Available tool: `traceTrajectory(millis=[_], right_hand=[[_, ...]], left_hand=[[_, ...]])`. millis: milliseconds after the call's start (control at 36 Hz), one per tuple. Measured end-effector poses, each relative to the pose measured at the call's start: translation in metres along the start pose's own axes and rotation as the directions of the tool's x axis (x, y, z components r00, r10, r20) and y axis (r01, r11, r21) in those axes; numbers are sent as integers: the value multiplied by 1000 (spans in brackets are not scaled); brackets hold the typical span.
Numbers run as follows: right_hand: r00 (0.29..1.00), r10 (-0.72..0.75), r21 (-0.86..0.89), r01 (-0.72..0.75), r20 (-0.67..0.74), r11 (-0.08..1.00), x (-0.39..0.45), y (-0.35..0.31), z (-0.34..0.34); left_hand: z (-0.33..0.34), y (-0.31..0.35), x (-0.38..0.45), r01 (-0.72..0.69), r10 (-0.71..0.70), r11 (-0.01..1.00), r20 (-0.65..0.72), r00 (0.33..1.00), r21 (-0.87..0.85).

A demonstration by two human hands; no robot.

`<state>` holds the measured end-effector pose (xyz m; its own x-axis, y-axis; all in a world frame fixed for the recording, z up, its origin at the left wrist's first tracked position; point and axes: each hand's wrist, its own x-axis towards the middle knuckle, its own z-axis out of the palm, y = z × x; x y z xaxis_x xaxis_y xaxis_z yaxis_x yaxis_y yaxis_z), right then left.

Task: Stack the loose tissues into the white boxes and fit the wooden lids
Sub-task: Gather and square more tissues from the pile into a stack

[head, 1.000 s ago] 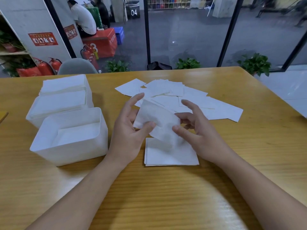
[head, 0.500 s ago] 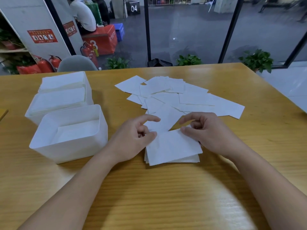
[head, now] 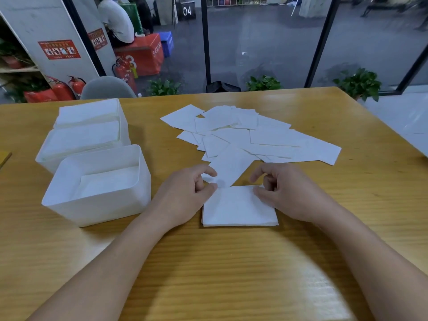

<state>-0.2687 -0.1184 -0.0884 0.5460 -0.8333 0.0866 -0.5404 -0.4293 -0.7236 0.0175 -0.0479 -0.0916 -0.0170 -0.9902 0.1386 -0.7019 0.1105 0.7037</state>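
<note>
A neat stack of white tissues (head: 238, 210) lies on the wooden table (head: 231, 274) in front of me. My left hand (head: 185, 198) has its thumb on the stack's far left corner and its fingers loosely curled. My right hand (head: 284, 193) touches the far right corner with its thumb, fingers also loosely curled. Just beyond the stack, several loose tissues (head: 266, 137) lie spread out, the nearest reaching between my hands. To the left, the nearest white box (head: 69, 205) holds a low layer of tissues. Behind it, two more white boxes (head: 46, 156) (head: 122, 117) are filled to the rim.
A wooden piece (head: 4, 157) pokes in at the table's left edge. A grey chair back (head: 106, 88) stands behind the far edge. Beyond it are glass panels, potted plants (head: 359, 83), fire extinguishers (head: 62, 89) and a seated person (head: 115, 22).
The tissue held up between both hands came down onto the stack. Both hands now sit at the stack's far corners, and the top sheet lies squarer.
</note>
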Motion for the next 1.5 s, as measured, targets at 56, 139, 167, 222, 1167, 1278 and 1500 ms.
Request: traceTrajectory(millis=[56, 139, 167, 222, 1167, 1278, 1500], right_hand=[[1000, -2, -25, 2, -18, 1000, -1, 0, 0], [993, -23, -55, 17, -117, 998, 0, -3, -1], [989, -37, -63, 28, -145, 998, 1, -4, -1], [986, -53, -73, 42, -156, 996, 1, -7, 0], [979, 15, 72, 0, -204, 997, 7, -11, 7], [963, 68, 256, 1, -261, 967, 5, -18, 1], [992, 21, 281, 14, -122, 960, 2, -22, -2]], left_hand=[[-1, 0, 1, 13, -11, 999, -50, 999, 39], [0, -1, 4, 22, -15, 999, -152, 988, 43], [0, -1, 7, 19, -7, 998, -181, 983, 63], [-1, 0, 15, 25, 3, 991, -218, 976, 129], [-8, 1, 22, -112, -34, 898, -321, 947, -425], [-11, 8, 13, -55, -45, 841, -171, 984, -539], [-11, 17, -1, -11, 155, 741, 155, 976, -671]])
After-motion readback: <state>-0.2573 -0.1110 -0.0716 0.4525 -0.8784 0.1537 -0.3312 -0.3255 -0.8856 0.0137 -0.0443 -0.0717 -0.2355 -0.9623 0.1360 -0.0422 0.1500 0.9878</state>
